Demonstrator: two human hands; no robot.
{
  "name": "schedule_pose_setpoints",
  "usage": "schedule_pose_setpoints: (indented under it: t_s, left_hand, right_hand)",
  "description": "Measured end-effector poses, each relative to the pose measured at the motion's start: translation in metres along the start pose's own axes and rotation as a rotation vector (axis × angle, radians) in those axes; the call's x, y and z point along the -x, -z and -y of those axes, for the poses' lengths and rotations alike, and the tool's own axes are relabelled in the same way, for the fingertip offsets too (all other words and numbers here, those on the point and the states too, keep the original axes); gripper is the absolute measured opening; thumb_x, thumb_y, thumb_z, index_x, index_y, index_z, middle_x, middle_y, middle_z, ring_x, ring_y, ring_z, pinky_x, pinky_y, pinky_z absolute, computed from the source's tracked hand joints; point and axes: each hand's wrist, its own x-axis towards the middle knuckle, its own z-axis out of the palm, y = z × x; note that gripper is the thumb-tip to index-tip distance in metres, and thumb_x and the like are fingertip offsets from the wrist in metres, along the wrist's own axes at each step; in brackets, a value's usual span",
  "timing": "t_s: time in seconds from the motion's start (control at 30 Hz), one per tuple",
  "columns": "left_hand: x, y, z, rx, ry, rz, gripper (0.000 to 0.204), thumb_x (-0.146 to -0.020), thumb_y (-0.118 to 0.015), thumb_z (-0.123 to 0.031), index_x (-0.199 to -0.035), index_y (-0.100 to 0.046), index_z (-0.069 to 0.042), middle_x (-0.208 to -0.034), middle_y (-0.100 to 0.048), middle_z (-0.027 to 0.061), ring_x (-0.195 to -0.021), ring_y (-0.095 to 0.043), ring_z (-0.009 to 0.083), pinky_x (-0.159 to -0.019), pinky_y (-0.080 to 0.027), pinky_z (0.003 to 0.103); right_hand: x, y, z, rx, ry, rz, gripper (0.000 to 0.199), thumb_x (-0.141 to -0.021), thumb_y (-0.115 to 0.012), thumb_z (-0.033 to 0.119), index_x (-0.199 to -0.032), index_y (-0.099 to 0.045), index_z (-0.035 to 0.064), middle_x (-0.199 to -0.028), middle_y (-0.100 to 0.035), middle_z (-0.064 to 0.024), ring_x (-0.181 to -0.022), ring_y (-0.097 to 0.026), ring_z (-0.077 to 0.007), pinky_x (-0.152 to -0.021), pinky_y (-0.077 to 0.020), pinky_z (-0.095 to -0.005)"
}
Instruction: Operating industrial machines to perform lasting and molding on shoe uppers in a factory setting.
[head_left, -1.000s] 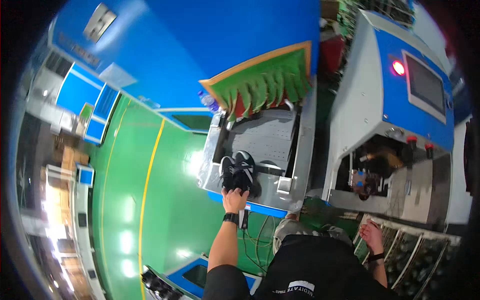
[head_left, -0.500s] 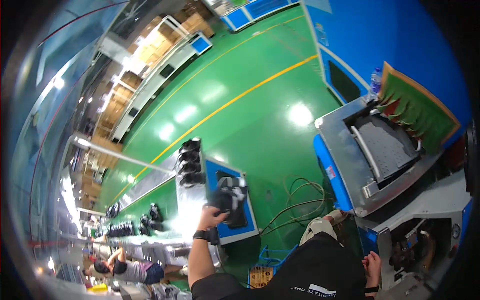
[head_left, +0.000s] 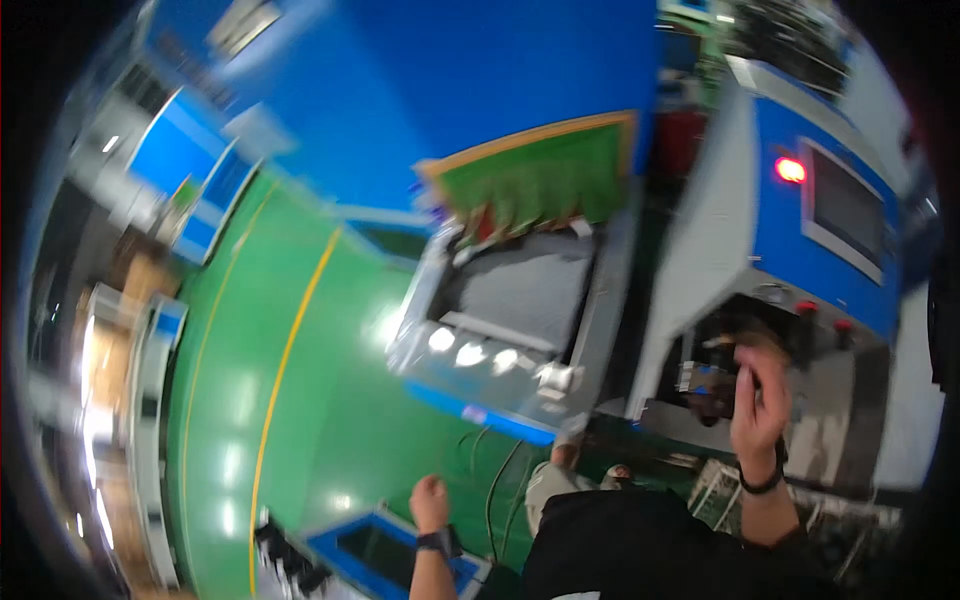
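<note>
Reaching up to the grey-and-blue machine (head_left: 690, 220), the right hand (head_left: 763, 400) is in front of its dark opening (head_left: 735, 325), thumb and fingers bent with little room between them; blur hides whether they hold anything. The left hand (head_left: 430, 503) is low, just beyond the corner of a blue bench (head_left: 330, 545), its fingers seemingly folded in, though how tightly I cannot tell. Black shoes (head_left: 285, 555) sit by that bench at the lower left, smeared by motion. As for writing, a pale label (head_left: 473, 412) on the blue front edge of the steel station (head_left: 500, 385) is too blurred to read, and only the top of a white print (head_left: 578, 596) shows on the black shirt (head_left: 630, 540). Half a second ago the view was turned toward the bench and the left hand was on a black shoe there; a second ago that hand gripped a pair on the steel station while the right hand hung low beside the body. The view has since swung back to the machine, where the red light (head_left: 790, 169) beside the dark screen (head_left: 845, 205) glows as it did a second ago.
</note>
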Motion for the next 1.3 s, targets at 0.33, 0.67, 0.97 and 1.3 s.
schedule_pose_setpoints:
  t_s: [0.33,0.67,0.97,1.3]
  left_hand:
    - [-0.31,-0.335,-0.364,0.267,-0.291,0.568,0.059,-0.084,-0.072,-0.034,-0.129,-0.057,0.001,-0.107,-0.07,0.0133,-0.093,-0.067,0.0291,-0.076,-0.053,0.044]
    - [-0.415,-0.375,-0.486,1.367,-0.479,0.627,0.052,-0.098,-0.05,-0.042,-0.142,-0.052,-0.013,-0.141,-0.055,0.0052,-0.118,-0.057,0.0231,-0.097,-0.051,0.038]
    - [-0.329,-0.297,-0.423,1.514,0.256,0.871,0.052,-0.09,-0.063,-0.056,-0.12,-0.065,-0.013,-0.112,-0.068,0.0017,-0.097,-0.063,0.0159,-0.083,-0.051,0.033]
    - [-0.08,-0.122,-0.322,1.307,0.086,1.231,0.077,-0.088,-0.061,-0.054,-0.144,-0.045,-0.004,-0.139,-0.056,0.0153,-0.125,-0.056,0.0334,-0.11,-0.043,0.05]
  right_hand:
    - [-0.105,-0.036,-0.044,0.91,0.053,-0.213,0.062,-0.084,-0.063,0.039,-0.125,-0.059,-0.0074,-0.139,-0.054,-0.0267,-0.13,-0.051,-0.0408,-0.111,-0.0327,-0.0514]
    - [-0.089,-0.041,-0.059,1.081,0.057,-0.192,0.075,-0.086,-0.052,0.052,-0.139,-0.042,-0.0012,-0.133,-0.052,-0.0267,-0.124,-0.05,-0.0414,-0.107,-0.0321,-0.0554]
    - [-0.091,-0.034,-0.062,1.009,0.071,-0.335,0.052,-0.087,-0.057,0.05,-0.117,-0.065,0.0084,-0.13,-0.062,-0.0134,-0.126,-0.054,-0.029,-0.109,-0.0342,-0.0443]
    - [0.005,-0.055,0.008,0.048,-0.25,-0.087,0.094,-0.083,-0.077,0.043,-0.149,-0.028,-0.002,-0.148,-0.04,-0.0259,-0.142,-0.035,-0.0379,-0.116,-0.0253,-0.0487]
